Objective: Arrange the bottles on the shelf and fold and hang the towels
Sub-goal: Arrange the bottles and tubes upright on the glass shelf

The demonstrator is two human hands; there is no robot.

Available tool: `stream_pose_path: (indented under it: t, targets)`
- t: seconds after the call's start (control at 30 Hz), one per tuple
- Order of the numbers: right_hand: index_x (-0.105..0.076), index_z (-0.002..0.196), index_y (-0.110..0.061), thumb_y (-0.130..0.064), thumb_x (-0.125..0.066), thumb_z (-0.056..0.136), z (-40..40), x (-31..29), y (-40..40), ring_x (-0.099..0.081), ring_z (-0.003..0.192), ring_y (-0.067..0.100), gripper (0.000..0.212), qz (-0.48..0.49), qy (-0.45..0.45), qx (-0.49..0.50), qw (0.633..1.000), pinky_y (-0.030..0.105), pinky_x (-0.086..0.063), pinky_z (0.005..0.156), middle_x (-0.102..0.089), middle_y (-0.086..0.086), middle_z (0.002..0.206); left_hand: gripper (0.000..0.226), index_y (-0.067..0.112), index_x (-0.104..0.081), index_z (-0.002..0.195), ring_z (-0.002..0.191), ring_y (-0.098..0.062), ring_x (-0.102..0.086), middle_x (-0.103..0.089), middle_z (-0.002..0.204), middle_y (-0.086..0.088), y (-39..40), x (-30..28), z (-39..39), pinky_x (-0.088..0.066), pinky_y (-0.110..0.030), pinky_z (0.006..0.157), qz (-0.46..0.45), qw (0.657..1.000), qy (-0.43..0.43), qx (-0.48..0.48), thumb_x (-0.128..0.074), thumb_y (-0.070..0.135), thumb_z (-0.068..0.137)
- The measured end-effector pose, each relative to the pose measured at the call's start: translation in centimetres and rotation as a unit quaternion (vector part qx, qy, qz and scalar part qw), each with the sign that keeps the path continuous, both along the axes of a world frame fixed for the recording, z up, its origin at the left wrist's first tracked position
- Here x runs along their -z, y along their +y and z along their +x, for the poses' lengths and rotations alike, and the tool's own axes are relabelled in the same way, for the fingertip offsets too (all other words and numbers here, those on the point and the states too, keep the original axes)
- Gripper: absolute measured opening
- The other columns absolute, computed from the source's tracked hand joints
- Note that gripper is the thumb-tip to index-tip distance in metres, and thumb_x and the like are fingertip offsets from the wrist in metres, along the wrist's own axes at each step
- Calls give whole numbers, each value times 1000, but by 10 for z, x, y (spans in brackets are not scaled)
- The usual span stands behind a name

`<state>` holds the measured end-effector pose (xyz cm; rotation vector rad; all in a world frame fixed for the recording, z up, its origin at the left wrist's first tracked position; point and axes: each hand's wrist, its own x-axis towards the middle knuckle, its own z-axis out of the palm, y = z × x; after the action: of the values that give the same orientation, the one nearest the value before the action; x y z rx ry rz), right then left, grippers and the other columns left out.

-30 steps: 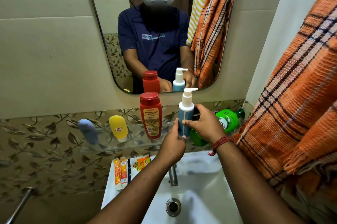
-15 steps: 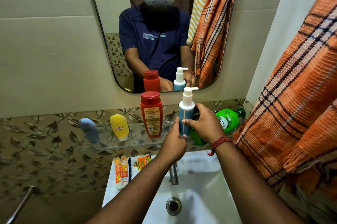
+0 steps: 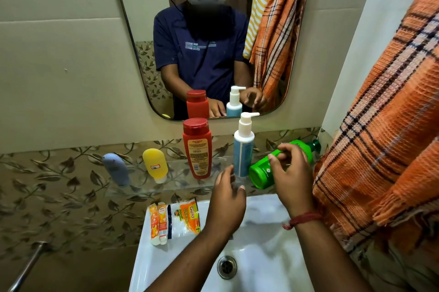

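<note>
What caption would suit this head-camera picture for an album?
Both hands hover at a glass shelf: the pump bottle stands upright, the green bottle lies on its side.

I see the blue pump bottle point(image 3: 242, 149) upright on my glass shelf point(image 3: 171, 182), red bottle point(image 3: 197, 148) at its nine o'clock, green bottle point(image 3: 263, 170) lying at three, orange towel point(image 3: 384, 125) hanging farther right.

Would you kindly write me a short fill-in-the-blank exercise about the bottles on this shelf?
1. The green plastic bottle on the glass shelf lies on its ____.
2. The red shampoo bottle stands left of the white-and-blue ____ bottle.
3. The right hand reaches the ____ bottle.

Missing: side; pump; green
</note>
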<state>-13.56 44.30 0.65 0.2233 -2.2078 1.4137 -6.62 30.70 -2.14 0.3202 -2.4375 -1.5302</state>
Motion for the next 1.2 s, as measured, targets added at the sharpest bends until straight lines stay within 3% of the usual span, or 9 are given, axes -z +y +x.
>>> stream_pose_path:
  t: [0.07, 0.13, 0.27, 0.4, 0.6, 0.73, 0.93, 1.07, 1.2]
  targets:
    - [-52, 99, -9, -3, -65, 91, 8, 9, 6, -48, 73, 20, 17, -79, -30, 3, 996, 10, -41, 65, -49, 16, 85, 55, 25, -36, 151, 119, -3, -52, -44, 149, 6, 6, 3, 5, -43, -22, 99, -32, 999, 5, 24, -55, 17, 99]
    - [-46, 99, -7, -5, -61, 94, 9, 19, 10, -43, 69, 20, 16, -143, -92, 5, 985, 11, -40, 60, -43, 14, 83, 58, 26, -33, 152, 109, 0, -56, -45, 147, 7, 12, 3, 4, -48, -25, 97, -48, 997, 0, 53, -55, 22, 99]
    - [-42, 108, -8, -21, -60, 97, 0, 39, 11, -57, 70, 23, 24, -281, -261, 11, 924, 32, -53, 65, -58, 21, 92, 67, 26, -23, 158, 91, 0, -57, -46, 146, -2, 22, 3, -5, -48, -28, 92, -76, 994, -18, 77, -55, 33, 99]
    - [-52, 126, 6, -19, -54, 100, 1, 38, 5, -70, 86, 28, 35, -465, -338, -84, 814, 33, -61, 68, -67, 27, 114, 69, 27, -18, 160, 122, -19, -55, -39, 151, -2, 26, 7, -9, -46, -36, 105, -74, 994, -20, 83, -53, 38, 101]
    - [-54, 131, 1, -15, -61, 96, 4, 33, -3, -69, 92, 29, 39, -489, -338, -93, 799, 43, -59, 79, -66, 25, 120, 66, 24, -24, 157, 118, -19, -57, -40, 144, -1, 30, 9, -10, -49, -40, 101, -68, 995, -17, 74, -54, 36, 100]
    - [-54, 132, -8, -22, -67, 92, 5, 32, -3, -67, 100, 30, 45, -495, -356, -82, 788, 51, -55, 87, -66, 20, 123, 49, 24, -39, 144, 114, -14, -57, -47, 139, 1, 32, 5, -10, -50, -36, 97, -51, 996, 16, 68, -56, 31, 99]
    - [-57, 132, -12, -19, -68, 89, 8, 26, 6, -65, 98, 28, 45, -547, -392, -98, 733, 47, -54, 84, -66, 17, 119, 32, 26, -45, 128, 109, -11, -59, -54, 126, 4, 37, 0, -12, -52, -33, 92, -27, 996, 57, 58, -58, 29, 98]
    - [-56, 132, -9, -17, -66, 89, 11, 28, 17, -67, 90, 25, 45, -528, -382, -107, 751, 41, -55, 78, -70, 13, 103, 28, 26, -44, 123, 113, -10, -57, -55, 124, 5, 43, -2, -6, -48, -25, 89, -23, 995, 55, 82, -58, 32, 99]
    - [-56, 132, -5, -21, -72, 70, 13, 31, 29, -65, 106, 30, 66, -506, -394, -118, 758, 38, -55, 72, -67, 21, 120, 28, 29, -42, 119, 114, -6, -54, -52, 125, 7, 48, 2, 2, -45, -22, 93, -18, 993, 48, 110, -59, 33, 98]
